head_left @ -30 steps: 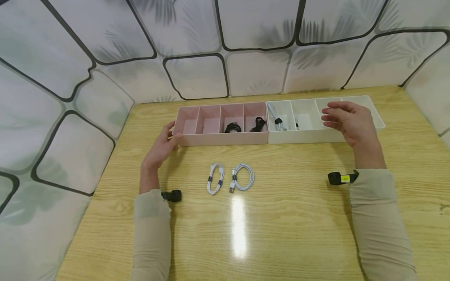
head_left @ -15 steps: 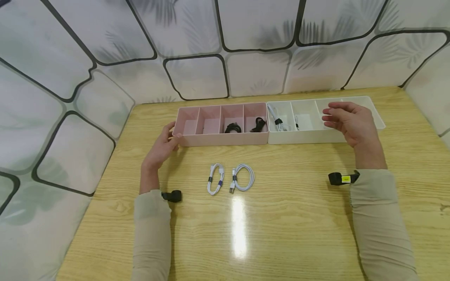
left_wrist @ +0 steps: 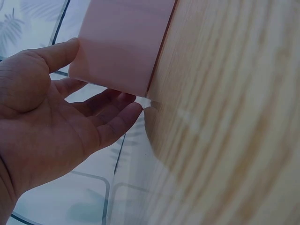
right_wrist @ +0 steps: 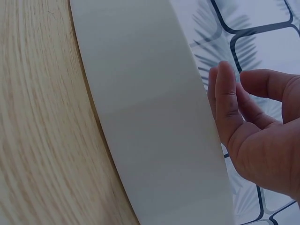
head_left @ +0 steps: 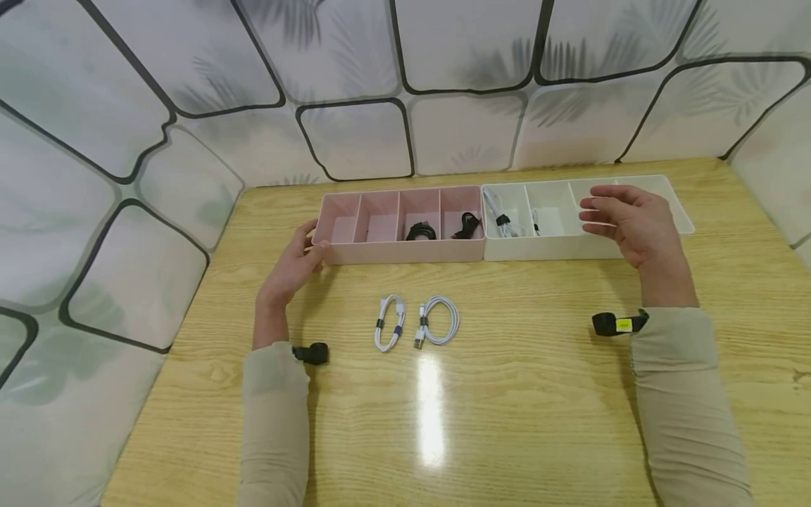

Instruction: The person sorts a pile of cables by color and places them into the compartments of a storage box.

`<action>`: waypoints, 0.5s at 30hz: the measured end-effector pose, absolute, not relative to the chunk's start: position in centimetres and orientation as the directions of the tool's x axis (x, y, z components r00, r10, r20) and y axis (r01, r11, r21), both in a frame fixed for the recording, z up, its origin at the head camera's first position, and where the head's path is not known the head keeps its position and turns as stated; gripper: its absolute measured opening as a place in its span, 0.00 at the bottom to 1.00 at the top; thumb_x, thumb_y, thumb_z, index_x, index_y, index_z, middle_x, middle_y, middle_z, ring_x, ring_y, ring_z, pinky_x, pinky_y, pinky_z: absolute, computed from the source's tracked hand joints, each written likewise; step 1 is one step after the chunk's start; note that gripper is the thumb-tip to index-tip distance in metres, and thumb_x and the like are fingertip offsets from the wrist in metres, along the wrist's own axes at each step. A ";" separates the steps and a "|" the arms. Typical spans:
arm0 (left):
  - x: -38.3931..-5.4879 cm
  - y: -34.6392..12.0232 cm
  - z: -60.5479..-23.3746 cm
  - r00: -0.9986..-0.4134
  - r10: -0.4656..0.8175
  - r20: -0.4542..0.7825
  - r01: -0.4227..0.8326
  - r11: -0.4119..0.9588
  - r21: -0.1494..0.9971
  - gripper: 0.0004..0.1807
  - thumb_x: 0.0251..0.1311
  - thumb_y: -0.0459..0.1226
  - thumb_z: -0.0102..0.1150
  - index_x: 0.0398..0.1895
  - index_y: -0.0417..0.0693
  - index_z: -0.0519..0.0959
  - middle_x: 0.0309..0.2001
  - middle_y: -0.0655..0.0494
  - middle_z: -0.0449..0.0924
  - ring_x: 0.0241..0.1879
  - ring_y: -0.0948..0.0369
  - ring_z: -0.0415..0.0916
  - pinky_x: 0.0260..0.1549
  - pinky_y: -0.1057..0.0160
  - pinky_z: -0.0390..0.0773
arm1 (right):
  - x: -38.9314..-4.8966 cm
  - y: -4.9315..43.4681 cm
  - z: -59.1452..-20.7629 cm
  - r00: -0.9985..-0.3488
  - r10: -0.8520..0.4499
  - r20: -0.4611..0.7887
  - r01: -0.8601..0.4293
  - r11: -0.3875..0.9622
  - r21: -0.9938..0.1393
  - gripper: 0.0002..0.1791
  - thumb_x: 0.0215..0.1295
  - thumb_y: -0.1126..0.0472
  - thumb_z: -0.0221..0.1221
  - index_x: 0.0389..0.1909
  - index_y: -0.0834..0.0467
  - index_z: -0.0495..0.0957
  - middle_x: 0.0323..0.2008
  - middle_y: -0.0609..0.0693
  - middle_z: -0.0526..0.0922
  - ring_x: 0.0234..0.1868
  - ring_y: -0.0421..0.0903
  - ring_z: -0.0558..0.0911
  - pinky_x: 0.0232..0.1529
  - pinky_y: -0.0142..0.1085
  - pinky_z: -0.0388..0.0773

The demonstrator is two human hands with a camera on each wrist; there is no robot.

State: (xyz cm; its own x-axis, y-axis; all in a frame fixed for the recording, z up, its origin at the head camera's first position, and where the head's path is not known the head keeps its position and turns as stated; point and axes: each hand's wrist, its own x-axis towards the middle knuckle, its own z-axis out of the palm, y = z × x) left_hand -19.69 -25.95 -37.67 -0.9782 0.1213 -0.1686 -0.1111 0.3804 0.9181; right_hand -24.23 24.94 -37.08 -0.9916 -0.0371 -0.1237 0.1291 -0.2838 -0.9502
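At the left end of the pink divided box (head_left: 399, 252), my left hand (head_left: 288, 264) touches the front corner with its thumb. Its loosely bent fingers (left_wrist: 117, 124) lie along the end wall in the left wrist view. My right hand (head_left: 640, 218) hovers over the right part of the white divided box (head_left: 548, 248), with relaxed fingers and nothing in them; it hides part of the compartments. Black cables (head_left: 421, 231) lie in two right-hand compartments of the pink box. A bundled white cable (head_left: 500, 218) sits in the white box's leftmost compartment, and a small item (head_left: 535, 222) beside it.
The two boxes stand end to end on a wooden table (head_left: 519, 408). In front of them lie an oval-coiled white cable (head_left: 388, 324) and a round-coiled white cable (head_left: 446, 320). A patterned wall covering (head_left: 465, 134) rises behind the table and on its left.
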 end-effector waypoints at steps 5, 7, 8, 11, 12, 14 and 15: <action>-19.7 -25.9 -37.6 -0.978 0.122 -0.172 -0.113 0.385 0.916 0.34 0.77 0.40 0.42 0.79 0.40 0.43 0.71 0.28 0.53 0.60 0.44 0.60 0.53 0.47 0.65 | -24.2 24.8 -37.1 -0.992 -0.059 -0.108 0.120 -0.269 -0.956 0.05 0.67 0.64 0.62 0.41 0.54 0.85 0.35 0.47 0.87 0.34 0.43 0.87 0.33 0.33 0.83; -19.7 -25.9 -37.6 -0.977 0.122 -0.174 -0.115 0.385 0.916 0.34 0.77 0.40 0.42 0.79 0.40 0.43 0.71 0.28 0.53 0.61 0.44 0.59 0.55 0.46 0.65 | -24.1 24.8 -37.1 -0.993 -0.062 -0.103 0.116 -0.271 -0.956 0.05 0.67 0.64 0.62 0.41 0.54 0.86 0.35 0.47 0.87 0.33 0.43 0.87 0.32 0.33 0.83; -19.7 -25.9 -37.6 -0.977 0.122 -0.176 -0.117 0.384 0.916 0.34 0.78 0.40 0.42 0.79 0.40 0.43 0.71 0.28 0.53 0.62 0.44 0.59 0.55 0.46 0.64 | -24.1 24.7 -37.1 -0.993 -0.064 -0.099 0.113 -0.270 -0.956 0.06 0.67 0.64 0.62 0.41 0.54 0.86 0.35 0.47 0.87 0.33 0.43 0.87 0.31 0.33 0.83; -19.8 -26.0 -37.7 -0.976 0.123 -0.178 -0.120 0.377 0.919 0.34 0.78 0.40 0.42 0.79 0.40 0.42 0.71 0.28 0.53 0.62 0.43 0.59 0.56 0.45 0.64 | -24.1 24.5 -37.1 -0.993 -0.071 -0.090 0.106 -0.258 -0.960 0.06 0.67 0.64 0.62 0.40 0.54 0.86 0.35 0.47 0.88 0.32 0.43 0.86 0.31 0.33 0.83; -19.9 -26.0 -37.8 -0.976 0.124 -0.177 -0.120 0.372 0.920 0.34 0.77 0.39 0.42 0.79 0.40 0.42 0.71 0.28 0.53 0.62 0.43 0.59 0.55 0.45 0.64 | -24.1 24.5 -37.0 -0.993 -0.075 -0.088 0.104 -0.253 -0.962 0.06 0.67 0.63 0.62 0.41 0.54 0.86 0.35 0.47 0.88 0.31 0.43 0.86 0.30 0.33 0.83; -20.1 -26.3 -38.1 -0.977 0.125 -0.174 -0.118 0.365 0.923 0.34 0.77 0.39 0.42 0.79 0.41 0.42 0.71 0.28 0.53 0.62 0.43 0.59 0.55 0.45 0.64 | -24.1 24.4 -37.0 -0.993 -0.080 -0.084 0.101 -0.237 -0.966 0.05 0.68 0.63 0.62 0.41 0.53 0.85 0.35 0.47 0.88 0.31 0.43 0.86 0.30 0.32 0.83; -20.2 -26.4 -38.4 -0.977 0.125 -0.172 -0.115 0.366 0.924 0.34 0.77 0.39 0.42 0.79 0.42 0.42 0.71 0.28 0.53 0.62 0.43 0.59 0.54 0.46 0.65 | -24.1 24.3 -37.0 -0.993 -0.083 -0.084 0.101 -0.230 -0.968 0.05 0.67 0.63 0.62 0.41 0.53 0.85 0.35 0.47 0.88 0.31 0.43 0.86 0.30 0.32 0.83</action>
